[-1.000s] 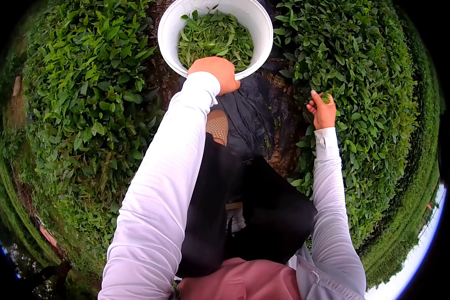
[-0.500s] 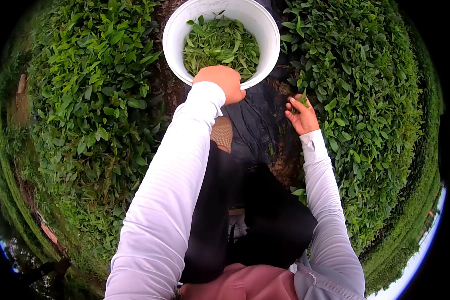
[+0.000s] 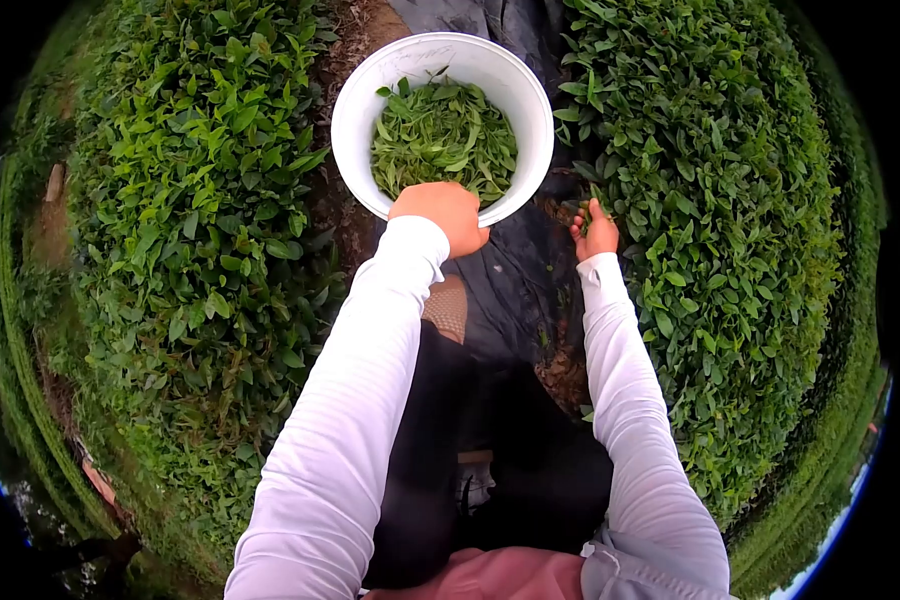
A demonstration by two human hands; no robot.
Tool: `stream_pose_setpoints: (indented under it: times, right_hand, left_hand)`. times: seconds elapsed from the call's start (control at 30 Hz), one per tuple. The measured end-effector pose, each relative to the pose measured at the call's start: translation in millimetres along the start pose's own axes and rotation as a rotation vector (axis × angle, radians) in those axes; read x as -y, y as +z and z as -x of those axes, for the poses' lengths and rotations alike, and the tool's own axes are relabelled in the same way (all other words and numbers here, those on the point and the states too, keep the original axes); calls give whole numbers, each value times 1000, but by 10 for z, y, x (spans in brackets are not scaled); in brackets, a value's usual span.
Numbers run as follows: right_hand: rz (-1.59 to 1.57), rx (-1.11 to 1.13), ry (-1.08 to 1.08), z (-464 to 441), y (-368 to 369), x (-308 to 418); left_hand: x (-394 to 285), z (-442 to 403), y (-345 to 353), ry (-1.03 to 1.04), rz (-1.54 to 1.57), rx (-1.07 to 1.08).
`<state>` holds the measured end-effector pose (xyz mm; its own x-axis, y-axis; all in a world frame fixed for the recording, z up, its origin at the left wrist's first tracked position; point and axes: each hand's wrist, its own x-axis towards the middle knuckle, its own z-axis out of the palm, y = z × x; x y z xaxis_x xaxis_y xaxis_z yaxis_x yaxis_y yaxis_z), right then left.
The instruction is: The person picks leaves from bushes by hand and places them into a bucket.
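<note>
A white bucket, partly filled with picked green leaves, stands between two leafy hedges. My left hand is closed around the near part of its rim. To the right of the bucket, beside the right-hand hedge, my right hand is closed with a few green leaves held between its fingers. The fingers of my left hand are mostly hidden, since the back of the hand faces me.
The left hedge and right hedge hem in a narrow path. Black plastic sheeting covers the ground between them, with brown soil and dry litter along its edges. My shoe rests below the bucket.
In the view, the bucket and my left hand have shifted downward a little. My right hand has turned and its fingers have curled closer around the leaves.
</note>
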<state>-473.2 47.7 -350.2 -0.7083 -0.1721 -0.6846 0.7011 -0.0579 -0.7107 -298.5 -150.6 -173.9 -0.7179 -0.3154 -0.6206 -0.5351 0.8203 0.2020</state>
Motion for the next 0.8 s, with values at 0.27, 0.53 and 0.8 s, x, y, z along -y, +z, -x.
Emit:
stream_pose_setpoints:
  times: [0.27, 0.53, 0.8]
  right_hand:
    - [231, 330, -47, 820, -198, 434]
    - [488, -113, -567, 54, 21, 1204]
    - [199, 243, -15, 9, -145, 1144]
  left_hand:
    - [-2, 12, -5, 17, -18, -19]
    - [-1, 10, -8, 19, -3, -18]
    - [1, 22, -27, 10, 13, 11]
